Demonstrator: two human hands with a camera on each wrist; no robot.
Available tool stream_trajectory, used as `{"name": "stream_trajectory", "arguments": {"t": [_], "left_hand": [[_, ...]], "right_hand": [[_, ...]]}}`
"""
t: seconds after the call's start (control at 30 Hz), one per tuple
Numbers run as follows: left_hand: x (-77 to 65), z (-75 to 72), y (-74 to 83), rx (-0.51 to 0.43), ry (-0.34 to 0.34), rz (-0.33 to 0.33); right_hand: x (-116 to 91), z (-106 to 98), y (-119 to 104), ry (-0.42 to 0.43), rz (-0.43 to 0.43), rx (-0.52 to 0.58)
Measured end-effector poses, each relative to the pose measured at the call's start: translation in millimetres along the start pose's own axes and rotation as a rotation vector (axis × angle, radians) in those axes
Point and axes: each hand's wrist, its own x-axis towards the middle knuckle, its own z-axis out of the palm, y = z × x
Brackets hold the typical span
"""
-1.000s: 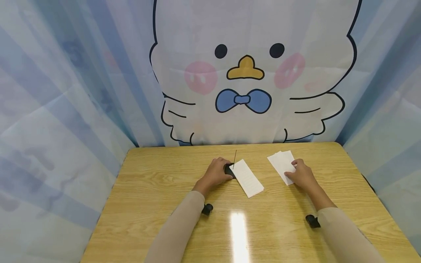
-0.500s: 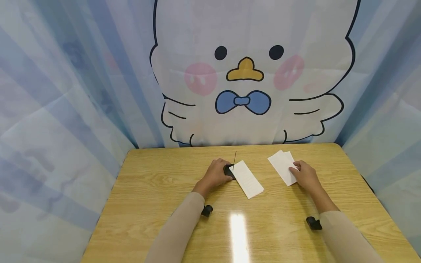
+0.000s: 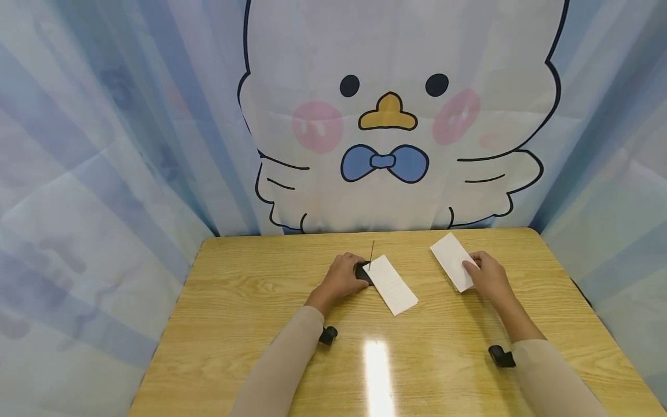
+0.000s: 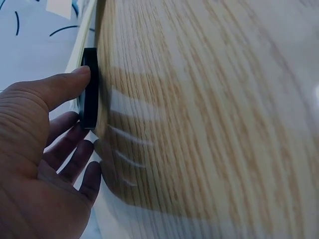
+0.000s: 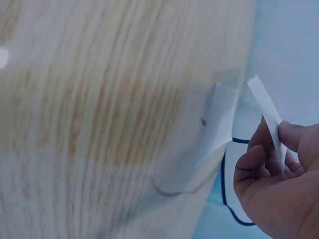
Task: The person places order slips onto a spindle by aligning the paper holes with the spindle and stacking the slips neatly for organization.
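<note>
On the table stands a bill spike with a black base [image 3: 363, 272] and a thin upright needle [image 3: 372, 252]. My left hand [image 3: 344, 275] holds the base, its thumb [image 4: 79, 82] on one side and fingers at the other. White paper slips [image 3: 392, 285] are stuck on the needle by one corner and slant toward the right front. My right hand [image 3: 490, 278] pinches a white paper slip [image 3: 452, 260] between thumb and fingers, right of the spike. The right wrist view shows this held slip [image 5: 267, 105] edge-on, raised from the table.
The wooden table [image 3: 260, 359] ends at a printed curtain [image 3: 385, 202] behind the spike. Another white slip [image 5: 219, 112] shows in the right wrist view. A bright light reflection [image 3: 379, 376] lies on the tabletop near the front.
My right hand has drawn slightly right with the paper. Two fanned slips showed in it before; now mostly one shows, turned a little. The left hand and spike have stayed put.
</note>
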Motion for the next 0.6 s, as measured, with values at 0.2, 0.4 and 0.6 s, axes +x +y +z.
{"name": "stream_trajectory", "arguments": {"t": [0.2,0.4,0.6], "left_hand": [[-0.1,-0.1,0.2,-0.016,-0.008,-0.005],[-3.3,-5.0,1.4,-0.102,-0.016,-0.002],[-4.6,-15.8,5.3,-0.227,0.004,0.017]], "right_hand": [[-1,-1,-9,0.040,-0.089,-0.003],[-5,-5,-21,0.068,-0.132,0.011],[-12,-13,-39,0.090,-0.174,0.029]]}}
